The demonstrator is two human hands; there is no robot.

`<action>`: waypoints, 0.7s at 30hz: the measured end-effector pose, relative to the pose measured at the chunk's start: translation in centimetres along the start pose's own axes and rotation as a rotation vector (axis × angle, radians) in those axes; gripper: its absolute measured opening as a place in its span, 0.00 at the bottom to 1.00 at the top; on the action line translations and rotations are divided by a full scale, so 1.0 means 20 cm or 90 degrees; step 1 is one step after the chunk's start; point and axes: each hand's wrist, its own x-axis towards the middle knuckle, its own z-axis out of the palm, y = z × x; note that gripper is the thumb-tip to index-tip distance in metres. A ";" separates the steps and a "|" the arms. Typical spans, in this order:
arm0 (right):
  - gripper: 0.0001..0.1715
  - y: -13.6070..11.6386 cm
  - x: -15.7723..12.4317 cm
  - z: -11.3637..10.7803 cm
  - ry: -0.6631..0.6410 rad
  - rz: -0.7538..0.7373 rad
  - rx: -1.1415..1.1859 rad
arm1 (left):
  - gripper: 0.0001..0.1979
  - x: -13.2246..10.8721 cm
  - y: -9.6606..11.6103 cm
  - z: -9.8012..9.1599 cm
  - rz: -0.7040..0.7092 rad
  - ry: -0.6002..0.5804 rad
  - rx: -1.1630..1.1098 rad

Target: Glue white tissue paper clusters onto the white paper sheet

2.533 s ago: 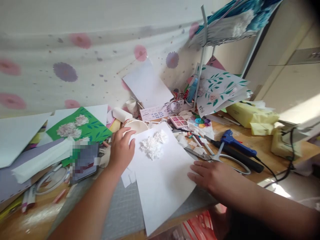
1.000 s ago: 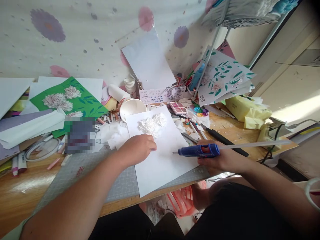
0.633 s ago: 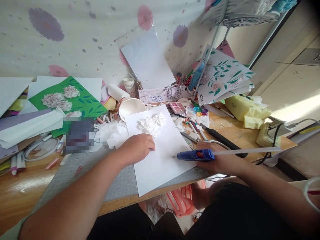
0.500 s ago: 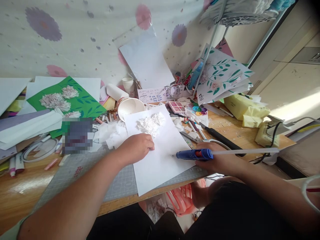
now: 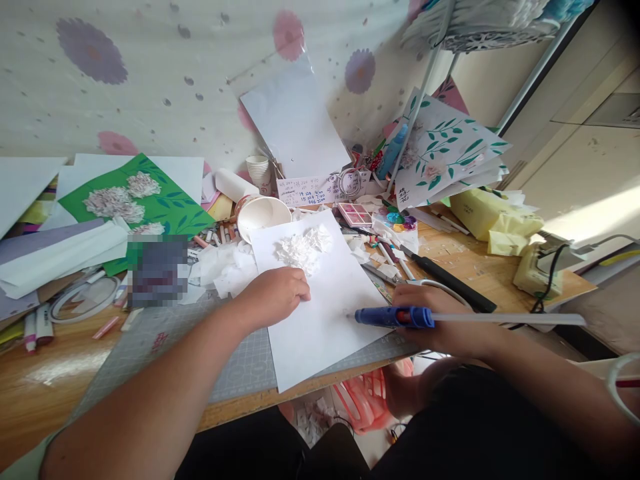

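The blue hot-glue gun point(image 5: 395, 317) is gripped crosswise in the right hand point(image 5: 434, 330), its nozzle aimed left; white paper flowers point(image 5: 303, 248) on the sheet point(image 5: 315, 350) are neared by the left hand point(image 5: 276, 293), its fingers curled, contents indiscernible.

Flower-print sheet point(image 5: 200, 113) behind wooden desk point(image 5: 55, 400) — bright light streak point(image 5: 595, 217) at right.

Holds a blue glue gun point(image 5: 380, 317) in the right hand point(image 5: 435, 335) and points its tip leftward over a white sheet point(image 5: 320, 347). Curls the left hand point(image 5: 273, 295) on the same sheet, just below a cluster of white paper ruffles point(image 5: 304, 247). Has a gray cutting mat point(image 5: 237, 373) under the sheet on the worktop point(image 5: 75, 393), a white bowl point(image 5: 265, 217) tipped behind, and, to the left, a green sheet point(image 5: 185, 217) with ruffled flowers point(image 5: 113, 202).
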 end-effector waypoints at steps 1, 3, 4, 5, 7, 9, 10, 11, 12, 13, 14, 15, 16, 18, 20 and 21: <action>0.02 0.00 0.00 0.01 -0.007 0.020 -0.011 | 0.16 0.00 0.00 0.00 -0.001 0.000 0.000; 0.04 -0.01 0.01 0.03 -0.011 0.075 -0.028 | 0.16 0.00 0.00 0.00 -0.004 0.000 -0.003; 0.05 -0.01 0.01 0.04 -0.007 0.095 -0.033 | 0.16 0.00 0.00 0.00 -0.006 -0.001 -0.005; 0.06 -0.01 0.01 0.04 -0.006 0.106 -0.036 | 0.16 0.00 0.00 -0.01 -0.008 -0.003 -0.007; 0.06 -0.01 0.01 0.04 -0.011 0.096 -0.035 | 0.16 0.00 0.00 0.00 -0.008 -0.004 -0.009; 0.04 0.00 0.00 0.04 -0.015 0.055 -0.025 | 0.16 0.00 0.00 0.00 -0.006 -0.005 -0.010; 0.03 0.00 -0.01 0.03 -0.013 0.034 -0.019 | 0.16 0.00 0.00 0.00 -0.005 -0.005 -0.009; 0.02 0.00 -0.01 0.03 -0.006 0.019 -0.016 | 0.16 0.00 0.00 0.00 -0.003 -0.004 -0.007; 0.02 0.00 -0.01 0.03 0.003 0.015 -0.015 | 0.16 0.00 0.00 0.00 0.000 -0.003 -0.005; 0.02 0.01 -0.02 0.04 0.008 0.020 -0.018 | 0.16 0.00 0.00 0.00 0.002 -0.002 -0.002; 0.02 0.01 -0.01 0.04 0.011 0.033 -0.025 | 0.16 0.00 0.00 0.00 0.004 -0.001 0.000; 0.03 0.01 -0.01 0.05 0.013 0.050 -0.035 | 0.16 0.00 0.00 0.00 0.004 -0.001 0.001; 0.04 0.01 -0.01 0.06 0.014 0.066 -0.045 | 0.16 0.00 0.00 0.00 0.002 -0.002 0.002; 0.06 0.01 -0.01 0.06 0.017 0.082 -0.062 | 0.16 0.00 0.00 0.00 0.000 -0.002 0.001; 0.07 0.00 -0.01 0.06 0.018 0.076 -0.065 | 0.16 0.00 0.00 0.00 -0.001 -0.002 0.000; 0.07 0.00 -0.01 0.06 0.014 0.065 -0.058 | 0.16 0.00 0.00 -0.01 -0.001 -0.002 0.001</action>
